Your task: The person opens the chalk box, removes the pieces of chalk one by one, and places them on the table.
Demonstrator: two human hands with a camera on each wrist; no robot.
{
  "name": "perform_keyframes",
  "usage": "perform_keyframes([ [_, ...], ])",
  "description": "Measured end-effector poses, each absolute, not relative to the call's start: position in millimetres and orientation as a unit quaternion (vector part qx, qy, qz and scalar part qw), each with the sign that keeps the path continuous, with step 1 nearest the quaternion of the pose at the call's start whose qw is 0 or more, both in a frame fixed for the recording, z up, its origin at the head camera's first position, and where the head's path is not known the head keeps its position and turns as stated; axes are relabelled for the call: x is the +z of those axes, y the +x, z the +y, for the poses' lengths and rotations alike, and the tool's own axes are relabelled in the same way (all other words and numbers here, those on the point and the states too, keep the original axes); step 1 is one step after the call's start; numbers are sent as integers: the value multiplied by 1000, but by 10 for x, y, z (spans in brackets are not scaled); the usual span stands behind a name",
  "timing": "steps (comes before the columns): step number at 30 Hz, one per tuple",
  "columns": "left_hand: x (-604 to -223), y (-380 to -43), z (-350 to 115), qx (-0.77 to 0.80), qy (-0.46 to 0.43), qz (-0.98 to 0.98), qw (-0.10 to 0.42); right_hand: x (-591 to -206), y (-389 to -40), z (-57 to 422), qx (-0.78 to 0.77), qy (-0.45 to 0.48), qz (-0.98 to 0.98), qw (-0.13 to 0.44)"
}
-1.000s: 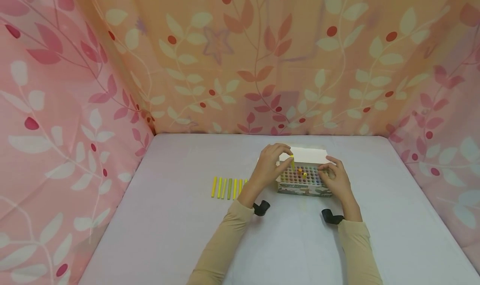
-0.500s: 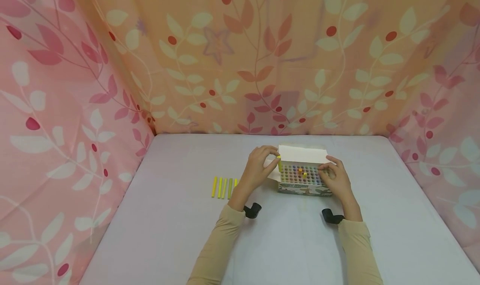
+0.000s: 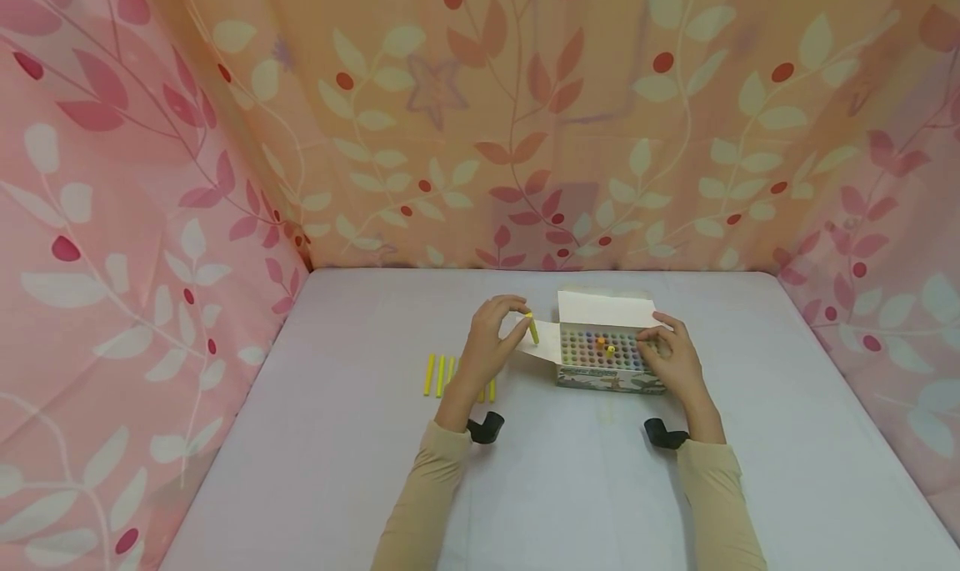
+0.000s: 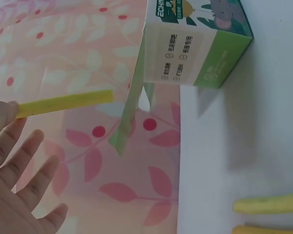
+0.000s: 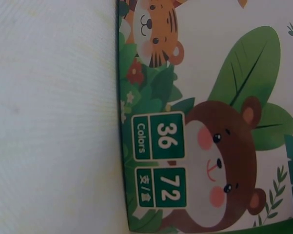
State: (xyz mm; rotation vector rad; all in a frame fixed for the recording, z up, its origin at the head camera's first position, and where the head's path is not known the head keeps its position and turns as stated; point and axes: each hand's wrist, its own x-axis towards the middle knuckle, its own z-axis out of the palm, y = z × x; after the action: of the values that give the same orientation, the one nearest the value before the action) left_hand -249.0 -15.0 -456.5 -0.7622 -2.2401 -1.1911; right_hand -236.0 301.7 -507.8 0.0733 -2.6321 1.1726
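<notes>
My left hand [image 3: 487,342] pinches a yellow chalk stick [image 3: 534,331] by its upper end, over the white side flap of the chalk box. In the left wrist view the stick [image 4: 66,102] points out from thumb and fingertip, while the other fingers are spread. The chalk box [image 3: 611,379] lies with its lid open, showing rows of coloured chalk ends. Two chalks, one orange [image 3: 601,342] and one yellow [image 3: 611,350], stand up above the rest. My right hand [image 3: 677,363] holds the box at its right end; only the printed box front [image 5: 224,161] fills the right wrist view.
Several yellow and greenish chalk sticks [image 3: 440,377] lie in a row left of the box, partly behind my left forearm. The white table [image 3: 570,488] is bordered by flowered curtains [image 3: 435,137]. Black wrist mounts [image 3: 486,428] stick out from both wrists.
My left hand has moved left with the yellow chalk, from above the box's rows to over the side flap. The right hand and the box have stayed put.
</notes>
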Motion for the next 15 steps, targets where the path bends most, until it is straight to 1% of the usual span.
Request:
perform_keyframes([
  [9, -4609, -2446, -370, -452, -264, -818, 239, -5095, -2372, 3022, 405, 32, -904, 135],
  [15, -4668, -2425, -506, -471, -243, -818, 223, -5092, -2363, 3026, 408, 35, -903, 132],
])
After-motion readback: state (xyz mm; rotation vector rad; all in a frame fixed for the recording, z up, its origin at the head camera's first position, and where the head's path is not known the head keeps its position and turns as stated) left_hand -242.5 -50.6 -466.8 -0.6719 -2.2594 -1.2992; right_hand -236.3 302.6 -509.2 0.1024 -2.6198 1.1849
